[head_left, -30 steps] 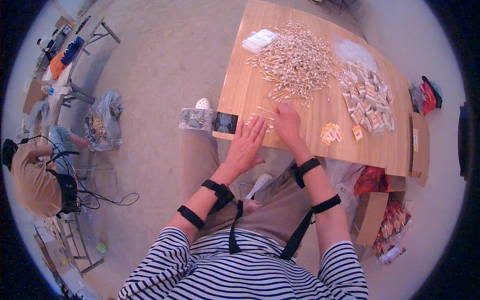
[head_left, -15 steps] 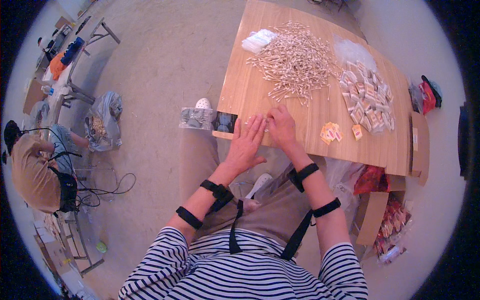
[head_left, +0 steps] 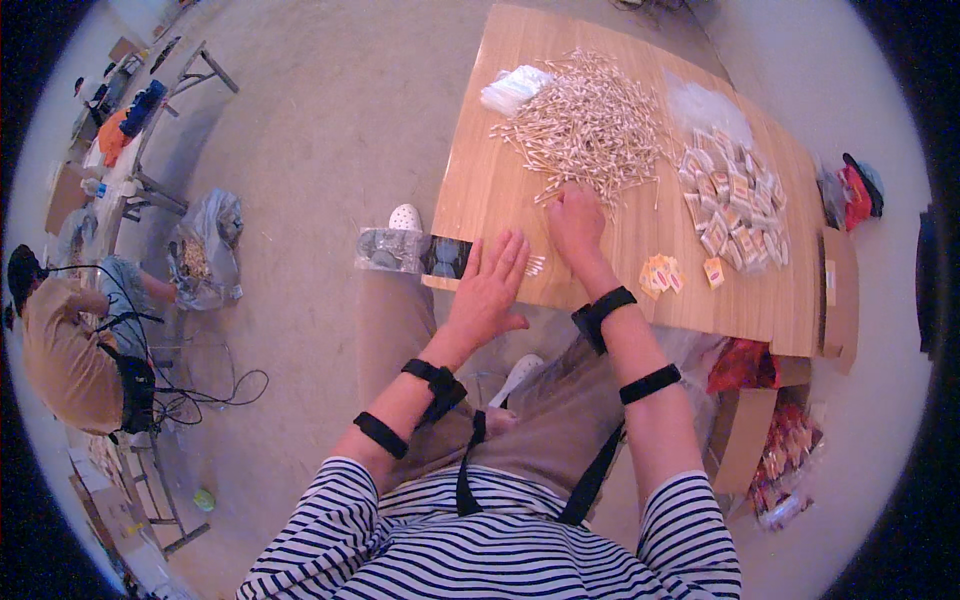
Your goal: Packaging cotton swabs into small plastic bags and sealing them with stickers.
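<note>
My left hand (head_left: 490, 285) lies flat at the table's near left edge, fingers stretched out. From under its fingers stick the white tips of several cotton swabs (head_left: 536, 265). My right hand (head_left: 578, 228) is at the near edge of a big heap of loose cotton swabs (head_left: 590, 120), its fingers curled together. What those fingers hold, if anything, is hidden. Beside my left fingertips, a dark flat piece with round shapes (head_left: 450, 257) rests on the table corner. Joined to it or touching it, a clear plastic-wrapped pack (head_left: 390, 250) juts past the edge.
Small yellow-and-white cards (head_left: 661, 274) lie right of my right wrist. Behind them are many filled small packets (head_left: 738, 200) and clear plastic bags (head_left: 710, 108). A white bundle (head_left: 515, 90) borders the heap. Cardboard boxes (head_left: 748, 430) stand below the table's right side. Another person (head_left: 75, 340) sits far left.
My right hand has moved away from beside my left hand to the swab heap's near edge. The swab tips by my left fingers now show. My left hand stays in place.
</note>
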